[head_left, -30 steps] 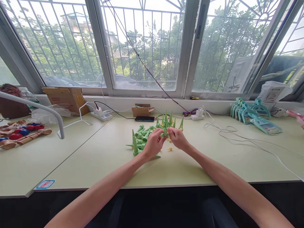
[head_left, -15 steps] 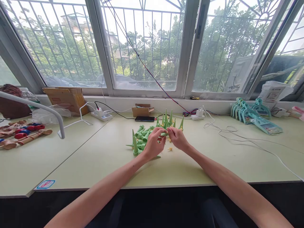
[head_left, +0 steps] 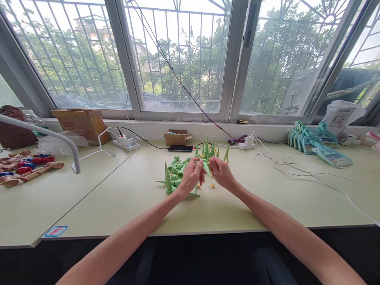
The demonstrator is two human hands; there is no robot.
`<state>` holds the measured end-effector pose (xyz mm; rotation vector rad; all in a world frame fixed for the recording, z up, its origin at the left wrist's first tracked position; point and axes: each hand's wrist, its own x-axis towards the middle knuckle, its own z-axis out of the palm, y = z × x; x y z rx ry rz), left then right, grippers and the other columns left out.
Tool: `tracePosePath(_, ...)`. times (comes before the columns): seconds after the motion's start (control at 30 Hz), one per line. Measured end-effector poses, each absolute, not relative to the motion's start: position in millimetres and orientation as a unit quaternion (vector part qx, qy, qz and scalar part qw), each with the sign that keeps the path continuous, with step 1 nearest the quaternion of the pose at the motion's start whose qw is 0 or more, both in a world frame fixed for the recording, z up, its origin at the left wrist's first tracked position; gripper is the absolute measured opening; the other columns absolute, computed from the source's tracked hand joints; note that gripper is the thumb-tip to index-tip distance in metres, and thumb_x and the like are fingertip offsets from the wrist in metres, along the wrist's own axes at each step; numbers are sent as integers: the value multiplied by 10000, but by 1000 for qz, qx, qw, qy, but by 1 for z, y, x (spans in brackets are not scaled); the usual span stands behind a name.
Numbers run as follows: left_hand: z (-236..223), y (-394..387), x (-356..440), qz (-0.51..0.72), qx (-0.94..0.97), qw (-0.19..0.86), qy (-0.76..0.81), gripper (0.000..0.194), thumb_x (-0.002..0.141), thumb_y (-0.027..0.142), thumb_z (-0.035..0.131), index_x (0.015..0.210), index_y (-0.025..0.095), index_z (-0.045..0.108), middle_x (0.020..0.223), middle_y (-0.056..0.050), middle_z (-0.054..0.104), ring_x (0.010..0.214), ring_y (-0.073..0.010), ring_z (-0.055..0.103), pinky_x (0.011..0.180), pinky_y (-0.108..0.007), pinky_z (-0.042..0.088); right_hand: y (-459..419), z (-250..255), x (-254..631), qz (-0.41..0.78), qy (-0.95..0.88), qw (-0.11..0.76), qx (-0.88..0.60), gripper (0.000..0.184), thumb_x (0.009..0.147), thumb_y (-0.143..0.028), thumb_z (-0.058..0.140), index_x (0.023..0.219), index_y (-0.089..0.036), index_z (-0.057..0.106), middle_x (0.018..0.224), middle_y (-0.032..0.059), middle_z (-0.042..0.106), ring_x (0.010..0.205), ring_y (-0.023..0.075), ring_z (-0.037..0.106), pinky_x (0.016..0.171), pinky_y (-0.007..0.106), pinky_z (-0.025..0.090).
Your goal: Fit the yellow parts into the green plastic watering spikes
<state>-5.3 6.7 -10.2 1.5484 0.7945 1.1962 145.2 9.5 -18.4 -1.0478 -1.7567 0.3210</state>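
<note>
My left hand is closed on a green plastic cone-shaped spike, which slants downward between my hands. Close beside it, my right hand is pinched at the spike; what lies between its fingertips is too small and hidden to name. To the left, a pile of green spikes lies on the table, partly covered by my left hand. Several finished-looking green spikes stand upright behind my hands, with yellow bits at some bases. A small yellow plastic piece rests on the table below my hands.
A black phone lies behind the pile, before a small cardboard box. White cables run across the right side near teal hangers. Wooden toys and a white metal stand are at the left.
The green spike has turned in my left hand, so its tip now points down toward the right. My left fingers have shifted around it. My right hand stays nearly in place.
</note>
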Motion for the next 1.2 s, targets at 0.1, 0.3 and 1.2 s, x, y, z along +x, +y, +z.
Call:
tracePosePath(0.1,-9,5,-6,451,630,552,308,369,879,561,465,910,197,415,610,51,526,411,-90,518,383,-207,411,11,-20,146,131,-731,508,-436,398,970,-485,295,686,-210,343,582,-35,444,518,98,379,537,226,300)
tracePosePath(0.3,-11,7,-7,472,644,523,297,366,850,533,543,939,202,415,655,51,551,416,-75,514,376,-198,398,12,-21,146,138,-730,508,-435,394,966,-484,306,684,-209,341,564,-43,422,509,93,343,528,222,292)
tracePosePath(1.2,-24,11,-11,499,775,218,321,173,879,359,544,908,194,500,832,-9,528,526,-59,471,451,-182,393,17,-23,150,148,-741,478,-448,478,962,-530,273,615,-207,328,529,-31,386,501,102,330,512,247,265)
